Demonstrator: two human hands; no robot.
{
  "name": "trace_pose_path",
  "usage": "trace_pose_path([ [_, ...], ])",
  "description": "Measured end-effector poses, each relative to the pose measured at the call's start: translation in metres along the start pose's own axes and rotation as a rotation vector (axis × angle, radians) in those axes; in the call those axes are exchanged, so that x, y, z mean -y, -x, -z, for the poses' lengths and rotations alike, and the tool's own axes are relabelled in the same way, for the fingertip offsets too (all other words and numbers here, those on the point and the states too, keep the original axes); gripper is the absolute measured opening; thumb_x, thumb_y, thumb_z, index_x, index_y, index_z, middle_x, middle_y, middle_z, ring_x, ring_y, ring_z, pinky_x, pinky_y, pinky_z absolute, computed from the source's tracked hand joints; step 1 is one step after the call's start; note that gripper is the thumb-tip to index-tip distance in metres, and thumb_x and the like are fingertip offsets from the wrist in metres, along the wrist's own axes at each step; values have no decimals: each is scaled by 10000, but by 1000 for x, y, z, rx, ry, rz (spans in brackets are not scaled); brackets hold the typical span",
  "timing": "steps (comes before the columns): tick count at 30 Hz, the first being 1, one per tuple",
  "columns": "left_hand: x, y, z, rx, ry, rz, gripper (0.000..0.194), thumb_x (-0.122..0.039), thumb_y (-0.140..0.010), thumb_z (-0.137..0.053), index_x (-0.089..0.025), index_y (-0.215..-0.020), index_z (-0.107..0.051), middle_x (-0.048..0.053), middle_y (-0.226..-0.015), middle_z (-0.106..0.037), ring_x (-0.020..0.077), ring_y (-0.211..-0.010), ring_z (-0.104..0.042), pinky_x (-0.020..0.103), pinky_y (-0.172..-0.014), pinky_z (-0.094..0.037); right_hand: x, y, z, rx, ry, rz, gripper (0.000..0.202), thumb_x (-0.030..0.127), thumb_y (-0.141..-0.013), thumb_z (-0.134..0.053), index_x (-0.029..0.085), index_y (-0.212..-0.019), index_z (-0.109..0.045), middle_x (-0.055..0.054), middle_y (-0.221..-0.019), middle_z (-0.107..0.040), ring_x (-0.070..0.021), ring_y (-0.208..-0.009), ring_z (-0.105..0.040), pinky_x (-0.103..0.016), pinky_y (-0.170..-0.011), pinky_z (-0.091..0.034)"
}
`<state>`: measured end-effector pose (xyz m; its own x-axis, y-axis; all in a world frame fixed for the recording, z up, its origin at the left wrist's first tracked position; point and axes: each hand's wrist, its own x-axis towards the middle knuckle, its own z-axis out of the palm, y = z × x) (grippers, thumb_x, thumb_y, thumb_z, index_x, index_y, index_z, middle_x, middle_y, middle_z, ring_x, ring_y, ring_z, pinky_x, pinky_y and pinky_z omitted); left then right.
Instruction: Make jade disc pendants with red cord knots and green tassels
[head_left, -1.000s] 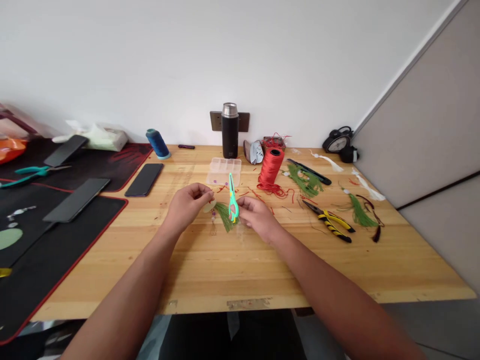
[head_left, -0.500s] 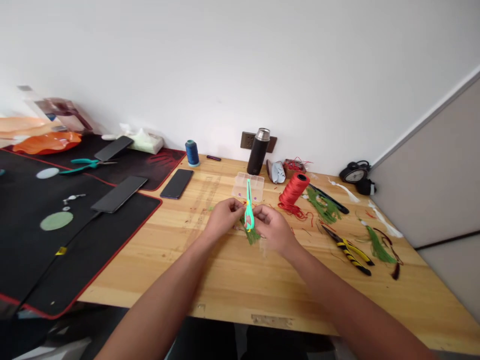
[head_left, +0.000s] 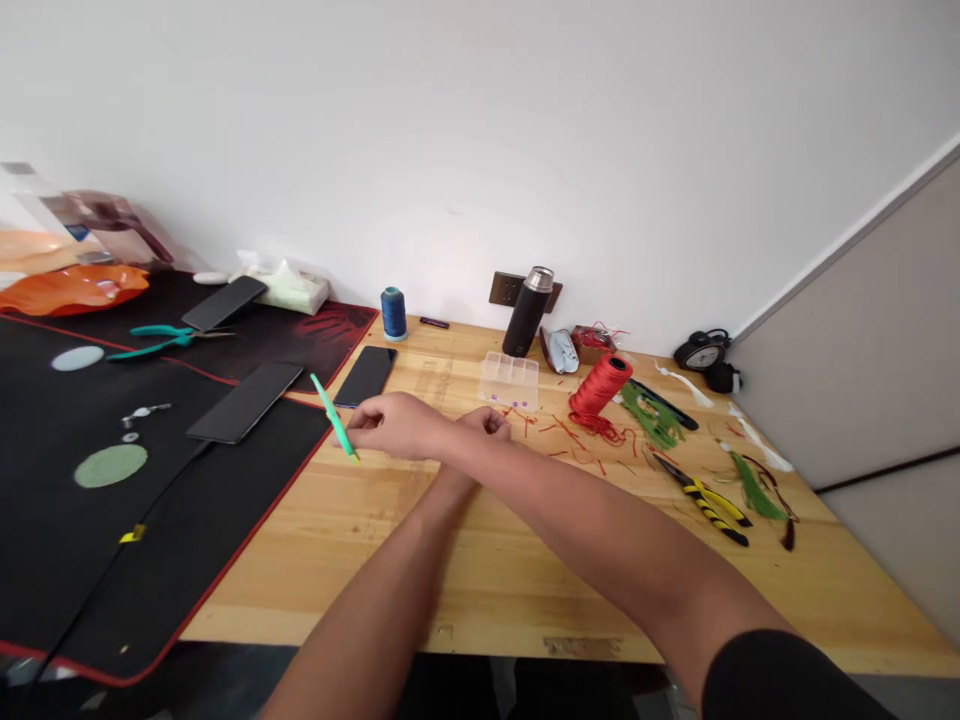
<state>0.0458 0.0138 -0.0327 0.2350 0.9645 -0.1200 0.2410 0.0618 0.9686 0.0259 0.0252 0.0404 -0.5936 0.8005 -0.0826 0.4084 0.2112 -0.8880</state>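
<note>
My right hand (head_left: 394, 425) reaches across to the left, its forearm passing over my left arm. It is closed on mint-green thread snips (head_left: 332, 418), which tilt up and left beyond the fingers, near the edge of the black mat. My left hand (head_left: 491, 424) is partly behind the right forearm, above the wooden table. Its fingers are curled together; anything in them is hidden. Red cord scraps (head_left: 574, 432) lie just right of it, and a clear compartment box (head_left: 510, 380) with small purple beads is behind it.
A black phone (head_left: 366, 376) and a blue thread spool (head_left: 394, 314) stand left of the box. Rightward are a black flask (head_left: 528, 312), a red cord spool (head_left: 602, 385), green tassels (head_left: 651, 415) and yellow-black pliers (head_left: 705, 500). A black mat (head_left: 247, 500) covers the table's left.
My right hand has moved left with the snips, crossing over my left arm. The green tassel that showed beneath my hands is out of sight. The view has shifted slightly.
</note>
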Motion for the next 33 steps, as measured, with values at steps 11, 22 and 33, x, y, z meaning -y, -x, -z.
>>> trace_pose_path([
  [11, -3, 10, -3, -22, -95, -79, 70, -151, -791, -671, -210, -760, -650, -12, -736, -688, 168, -708, -615, 274, -641, -412, 22, -44, -52, 117, 588, -138, 390, 501, -924, -625, 204, -673, -606, -85, -812, -726, -241, -725, -653, -335, -571, -428],
  [22, -2, 5, -4, -46, -138, -91, 77, -171, -831, -694, -208, -764, -682, -14, -701, -673, 169, -682, -616, 282, -649, -419, 15, -69, -70, 177, 446, -160, 448, 563, -863, -755, 194, -630, -650, -83, -827, -789, -233, -707, -718, -288, -513, -472],
  [33, -1, 7, 0, 5, -172, -124, 53, -226, -813, -675, -217, -761, -681, -12, -704, -692, 183, -685, -634, 291, -632, -429, 29, -28, -46, 254, -219, -179, 229, 250, -941, -805, 179, -749, -702, 15, -671, -705, -100, -556, -556, -198, -490, -429],
])
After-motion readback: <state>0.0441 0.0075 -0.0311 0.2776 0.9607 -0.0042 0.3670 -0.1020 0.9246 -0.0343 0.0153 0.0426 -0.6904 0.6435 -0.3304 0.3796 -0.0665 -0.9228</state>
